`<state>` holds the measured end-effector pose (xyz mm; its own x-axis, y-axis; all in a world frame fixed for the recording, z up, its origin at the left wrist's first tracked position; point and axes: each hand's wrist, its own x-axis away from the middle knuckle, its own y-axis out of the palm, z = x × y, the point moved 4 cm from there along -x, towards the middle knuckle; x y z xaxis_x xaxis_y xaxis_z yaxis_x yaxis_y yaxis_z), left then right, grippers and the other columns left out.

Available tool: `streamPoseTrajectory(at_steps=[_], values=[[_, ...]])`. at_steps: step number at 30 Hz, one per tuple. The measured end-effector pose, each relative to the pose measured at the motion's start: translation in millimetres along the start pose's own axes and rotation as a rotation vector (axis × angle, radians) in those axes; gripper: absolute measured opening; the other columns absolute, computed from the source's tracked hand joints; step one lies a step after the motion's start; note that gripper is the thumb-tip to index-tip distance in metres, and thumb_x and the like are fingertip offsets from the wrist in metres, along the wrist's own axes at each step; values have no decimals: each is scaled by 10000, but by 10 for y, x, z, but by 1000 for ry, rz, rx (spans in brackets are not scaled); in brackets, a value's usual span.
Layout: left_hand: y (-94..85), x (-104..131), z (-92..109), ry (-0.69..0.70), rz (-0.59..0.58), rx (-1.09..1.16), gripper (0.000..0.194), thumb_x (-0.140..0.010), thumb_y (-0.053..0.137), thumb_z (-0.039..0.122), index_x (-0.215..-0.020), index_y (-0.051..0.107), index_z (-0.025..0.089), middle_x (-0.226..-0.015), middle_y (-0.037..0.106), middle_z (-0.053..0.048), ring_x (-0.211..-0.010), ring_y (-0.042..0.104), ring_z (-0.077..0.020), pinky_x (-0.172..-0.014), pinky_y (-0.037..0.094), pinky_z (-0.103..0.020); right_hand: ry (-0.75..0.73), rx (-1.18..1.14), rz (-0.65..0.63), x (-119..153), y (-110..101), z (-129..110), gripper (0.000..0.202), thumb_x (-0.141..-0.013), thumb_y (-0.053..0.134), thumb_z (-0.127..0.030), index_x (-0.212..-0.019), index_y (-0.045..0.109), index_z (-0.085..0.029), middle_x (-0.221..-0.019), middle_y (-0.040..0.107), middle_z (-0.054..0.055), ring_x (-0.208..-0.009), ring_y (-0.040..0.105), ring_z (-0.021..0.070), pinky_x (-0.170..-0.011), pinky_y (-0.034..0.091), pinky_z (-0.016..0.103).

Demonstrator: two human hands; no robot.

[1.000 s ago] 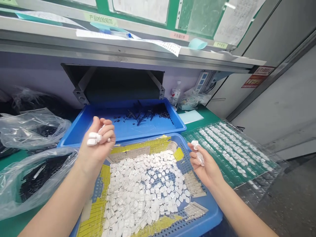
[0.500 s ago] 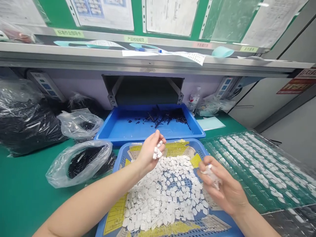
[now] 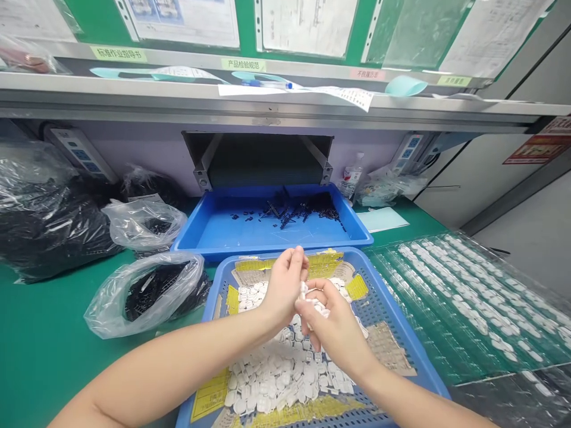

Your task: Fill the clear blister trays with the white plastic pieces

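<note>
Many small white square pieces lie in a blue perforated basket lined with yellow and printed paper. Over the basket's middle, my left hand is closed with its fingers curled; white pieces show at its palm side. My right hand meets it from the right, fingers wrapped round several white pieces. The two hands touch or nearly touch, and part of the pile is hidden beneath them.
Behind the basket is a blue tray with black parts. Bags of black parts stand at left. Clear trays holding rows of white pieces lie at right. A bottle and a shelf are farther back.
My right hand has moved left, from the basket's right edge to my left hand. My left hand has shifted slightly right and turned, and the hands are now together.
</note>
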<state>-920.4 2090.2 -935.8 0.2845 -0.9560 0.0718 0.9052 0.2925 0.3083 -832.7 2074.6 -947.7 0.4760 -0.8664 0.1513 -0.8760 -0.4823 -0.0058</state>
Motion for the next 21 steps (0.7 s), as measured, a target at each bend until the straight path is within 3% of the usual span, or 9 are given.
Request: streamPoseTrajectory(at_steps=[5,11,16,21], values=[[15,2,-12,-39,-58,33,282,-791,397,421,-655,423,175,-556,353,46,-451,291,-59,-418,254,-170,4,-44,38,-32,-105,-10,234,-739,477,-394,-786,468,-165,-521,505,-49,-308,367,36,-325,277,169],[-15,-18,-46,-72,-25,81,296,-781,404,431,-657,434,164,-660,400,13,-525,349,-73,-422,276,-165,62,-203,36,-52,-135,30,225,-728,510,-381,-730,489,-157,-495,478,-48,-351,365,31,-344,270,159],[-15,-41,-70,-110,-19,39,311,-775,397,452,-651,426,169,-630,371,26,-475,314,-57,-380,255,-142,52,-288,46,-58,-142,54,236,-694,556,-378,-768,509,-159,-622,504,-28,-409,391,30,-345,270,155],[-29,-75,-92,-112,-9,-17,316,-745,434,473,-640,431,175,-587,371,35,-467,308,-57,-337,207,-115,70,-241,76,-44,-189,35,236,-710,540,-380,-764,505,-153,-534,480,-45,-365,360,23,-353,266,160]])
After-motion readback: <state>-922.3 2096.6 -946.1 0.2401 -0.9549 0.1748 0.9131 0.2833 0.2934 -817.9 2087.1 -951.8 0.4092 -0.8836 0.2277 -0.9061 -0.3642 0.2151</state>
